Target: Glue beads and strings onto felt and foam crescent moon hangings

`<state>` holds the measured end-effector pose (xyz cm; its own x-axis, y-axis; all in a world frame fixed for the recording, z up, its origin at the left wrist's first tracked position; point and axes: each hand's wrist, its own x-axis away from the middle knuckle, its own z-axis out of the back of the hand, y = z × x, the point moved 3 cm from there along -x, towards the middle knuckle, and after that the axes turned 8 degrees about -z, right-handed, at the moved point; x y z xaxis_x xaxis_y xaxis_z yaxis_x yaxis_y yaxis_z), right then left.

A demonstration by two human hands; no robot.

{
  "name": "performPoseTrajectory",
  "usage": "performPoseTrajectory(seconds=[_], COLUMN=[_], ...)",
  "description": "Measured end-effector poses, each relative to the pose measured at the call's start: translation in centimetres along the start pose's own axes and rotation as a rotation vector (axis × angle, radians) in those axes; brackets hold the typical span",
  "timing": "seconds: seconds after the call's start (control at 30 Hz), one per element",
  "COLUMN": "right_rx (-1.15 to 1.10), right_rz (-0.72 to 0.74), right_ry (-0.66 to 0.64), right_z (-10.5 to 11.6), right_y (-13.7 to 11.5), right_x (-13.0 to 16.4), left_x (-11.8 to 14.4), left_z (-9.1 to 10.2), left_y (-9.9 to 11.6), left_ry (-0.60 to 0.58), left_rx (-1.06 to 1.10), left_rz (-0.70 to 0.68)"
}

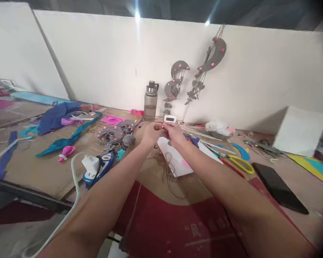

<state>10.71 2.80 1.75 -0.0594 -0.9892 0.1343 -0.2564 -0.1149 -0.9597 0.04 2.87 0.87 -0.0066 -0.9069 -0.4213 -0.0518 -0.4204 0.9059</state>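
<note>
Both arms reach forward over the table. My left hand [150, 133] and my right hand [174, 134] meet fingertip to fingertip, pinching something small between them; I cannot make out what it is. A thin brown string [170, 172] trails down from the hands and loops on the tabletop. Under the hands lies a white sheet [177, 157] with a pink bit on it. A small white timer [169, 119] stands just behind the fingers.
A water bottle [151, 100] stands at the wall beside grey felt moon hangings [177, 82]. Grey felt pieces [114, 135], blue and pink fabric scraps [59, 118] and a glue gun [102, 166] lie left. Yellow-handled scissors [240, 164] and a black phone [278, 188] lie right. Red mat [161, 229] in front.
</note>
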Motion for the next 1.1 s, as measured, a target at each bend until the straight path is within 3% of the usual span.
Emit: performPoseTrajectory(seconds=[0.27, 0.77, 0.83, 0.93, 1.0, 1.1], right_rx=[-0.051, -0.058, -0.053, -0.033, 0.009, 0.068], right_rz=[-0.037, -0.010, 0.003, 0.042, 0.098, 0.186], right_ry=[-0.012, 0.034, 0.056, 0.075, 0.058, 0.009], right_z=[-0.1, 0.1, 0.3, 0.6, 0.6, 0.7], right_y=[-0.4, -0.3, -0.4, -0.4, -0.5, -0.6], right_x=[0.6, 1.4, 1.5, 1.7, 1.9, 2.2], left_x=[0.3, 0.7, 0.7, 0.6, 0.6, 0.7], left_z=[0.9, 1.0, 1.0, 1.0, 0.7, 0.2], left_y=[1.3, 2.0, 1.8, 0.9, 0.5, 0.4], left_ry=[0.084, 0.111, 0.169, 0.260, 0.261, 0.199], left_rx=[-0.214, -0.218, -0.122, 0.244, 0.466, 0.628], left_rz=[-0.117, -0.121, -0.069, 0.119, 0.203, 0.233])
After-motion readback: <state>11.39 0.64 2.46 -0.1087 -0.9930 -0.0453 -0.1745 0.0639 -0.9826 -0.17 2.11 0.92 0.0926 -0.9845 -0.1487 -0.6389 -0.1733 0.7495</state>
